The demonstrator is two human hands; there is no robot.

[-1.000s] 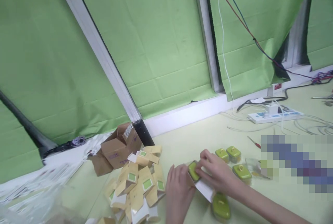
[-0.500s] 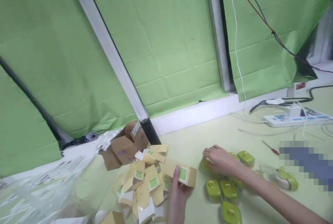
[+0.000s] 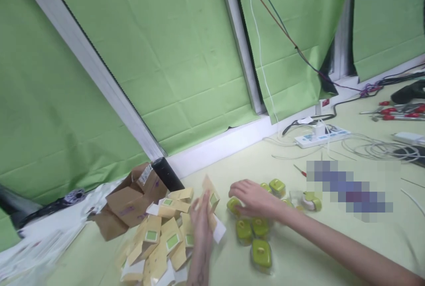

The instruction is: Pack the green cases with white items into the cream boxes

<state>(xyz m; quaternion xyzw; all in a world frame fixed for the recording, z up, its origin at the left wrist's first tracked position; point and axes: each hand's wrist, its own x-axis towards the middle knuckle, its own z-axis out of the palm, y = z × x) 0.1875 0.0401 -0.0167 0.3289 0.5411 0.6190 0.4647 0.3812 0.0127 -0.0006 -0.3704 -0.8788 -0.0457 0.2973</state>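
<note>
A small tan cardboard box (image 3: 212, 204) with a green label is in my left hand (image 3: 201, 219), its fingers closed round it. One flap of the box points up and a white flap hangs at its lower end. My right hand (image 3: 252, 197) curls its fingers round a small container with a green lid (image 3: 233, 205); whether the container is off the table cannot be made out. Several similar green-lidded containers (image 3: 261, 254) stand just in front of and behind that hand. Beside my left hand lies a heap of open tan boxes (image 3: 172, 239) with green labels.
A torn brown carton (image 3: 128, 202) and a black cylinder (image 3: 168, 174) stand behind the heap. White strips (image 3: 40, 250) lie at far left. A power strip (image 3: 322, 137), loose cables (image 3: 375, 144) and red-handled tools (image 3: 398, 112) are at the right. A blurred patch (image 3: 348, 191) hides part of the table.
The view has swung right, so everything sits further left. My left hand has turned the box from lying sideways to more upright. My right hand stays at the same green-lidded container.
</note>
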